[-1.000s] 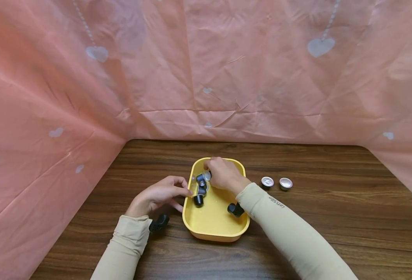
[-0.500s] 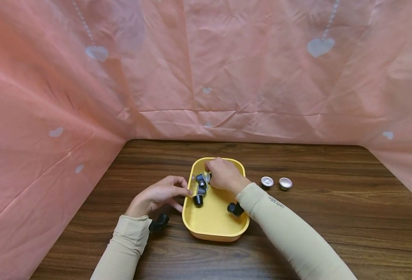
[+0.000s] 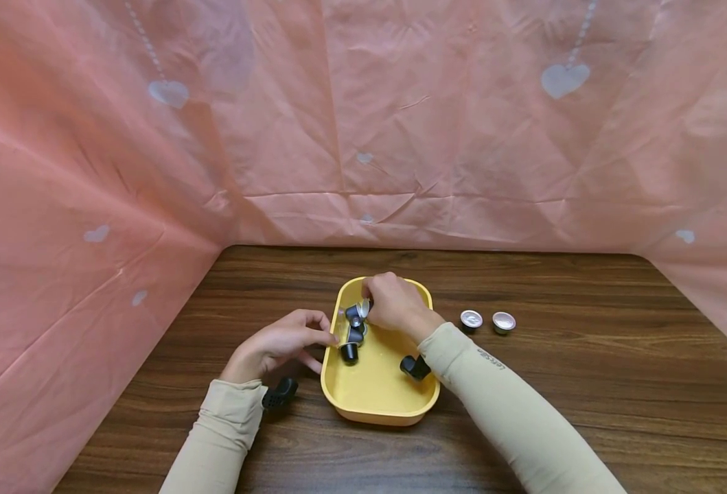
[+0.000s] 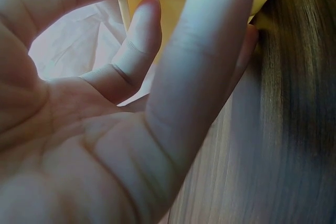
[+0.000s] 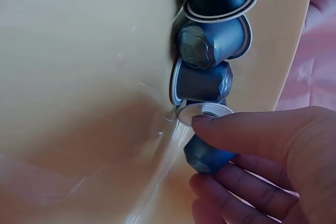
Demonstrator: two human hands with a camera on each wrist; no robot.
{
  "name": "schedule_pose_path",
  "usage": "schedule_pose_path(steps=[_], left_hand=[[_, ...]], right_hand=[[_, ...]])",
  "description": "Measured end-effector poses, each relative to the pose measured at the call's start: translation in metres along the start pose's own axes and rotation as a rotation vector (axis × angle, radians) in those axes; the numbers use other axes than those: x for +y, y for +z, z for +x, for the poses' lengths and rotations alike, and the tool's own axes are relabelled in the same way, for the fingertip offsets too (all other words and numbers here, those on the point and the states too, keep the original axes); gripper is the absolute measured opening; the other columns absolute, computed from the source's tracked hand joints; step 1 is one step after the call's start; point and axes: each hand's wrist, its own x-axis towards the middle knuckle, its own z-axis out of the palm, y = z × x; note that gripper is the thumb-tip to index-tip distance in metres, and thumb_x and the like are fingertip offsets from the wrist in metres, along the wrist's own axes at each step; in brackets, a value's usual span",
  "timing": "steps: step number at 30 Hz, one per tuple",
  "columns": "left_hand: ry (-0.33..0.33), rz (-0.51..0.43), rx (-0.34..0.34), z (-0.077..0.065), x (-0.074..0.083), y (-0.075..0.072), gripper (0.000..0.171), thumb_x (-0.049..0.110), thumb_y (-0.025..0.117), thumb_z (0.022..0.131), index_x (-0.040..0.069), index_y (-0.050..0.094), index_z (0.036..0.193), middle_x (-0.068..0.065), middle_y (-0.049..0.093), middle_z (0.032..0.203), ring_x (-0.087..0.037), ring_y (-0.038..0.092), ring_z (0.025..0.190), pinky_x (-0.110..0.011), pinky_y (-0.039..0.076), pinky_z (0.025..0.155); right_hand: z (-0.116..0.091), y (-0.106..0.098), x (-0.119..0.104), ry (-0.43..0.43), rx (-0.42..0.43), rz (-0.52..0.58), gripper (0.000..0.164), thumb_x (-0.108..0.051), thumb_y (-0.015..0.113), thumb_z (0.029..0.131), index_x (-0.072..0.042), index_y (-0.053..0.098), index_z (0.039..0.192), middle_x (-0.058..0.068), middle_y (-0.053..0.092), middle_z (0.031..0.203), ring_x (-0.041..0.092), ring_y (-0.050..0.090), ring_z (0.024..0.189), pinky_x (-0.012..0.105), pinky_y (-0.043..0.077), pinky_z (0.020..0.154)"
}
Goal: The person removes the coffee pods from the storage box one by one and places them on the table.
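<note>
Over the brown table [image 3: 616, 322], the right hand [image 3: 395, 302] pinches — snugly — a capsule [image 5: 206, 156].

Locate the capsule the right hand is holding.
In the right wrist view, the capsule sits right of and below centre, held by the right hand, just below three other capsules.

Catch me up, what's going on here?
Someone is working bare-handed at a yellow tub on a wooden table. The right hand pinches a blue capsule inside the tub, while the left hand grips the tub's left rim. Three more capsules lie bunched in the tub beside the held one; two foil-topped capsules sit on the table to its right.
</note>
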Motion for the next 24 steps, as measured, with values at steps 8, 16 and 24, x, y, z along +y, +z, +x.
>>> schedule_pose_path(steps=[8,16,24], left_hand=[[0.002,0.011,0.002,0.000,0.000,0.000,0.015,0.005,0.069,0.097,0.007,0.055,0.090,-0.008,0.061,0.099,-0.019,0.070,0.089,-0.038,0.070,0.069],[0.004,0.004,-0.006,0.000,0.000,-0.001,0.016,0.005,0.069,0.097,0.008,0.055,0.089,-0.007,0.061,0.100,-0.018,0.071,0.088,-0.039,0.070,0.070],[0.006,-0.008,-0.010,0.000,0.000,-0.001,0.015,0.005,0.069,0.098,0.007,0.055,0.090,-0.009,0.062,0.103,-0.019,0.072,0.090,-0.042,0.071,0.074]], right_hand=[[-0.002,-0.006,-0.002,0.073,0.011,0.141,0.035,-0.013,0.086,0.082,-0.012,0.076,0.115,0.003,0.076,0.101,0.019,0.068,0.089,0.037,0.061,0.079],[-0.002,-0.009,-0.003,0.112,0.068,0.266,0.042,-0.016,0.089,0.079,-0.013,0.076,0.119,0.003,0.077,0.103,0.020,0.071,0.096,0.037,0.062,0.086],[-0.004,-0.011,-0.006,0.086,0.108,0.401,0.032,-0.012,0.090,0.081,-0.009,0.078,0.111,0.004,0.080,0.100,0.018,0.074,0.094,0.035,0.063,0.088]])
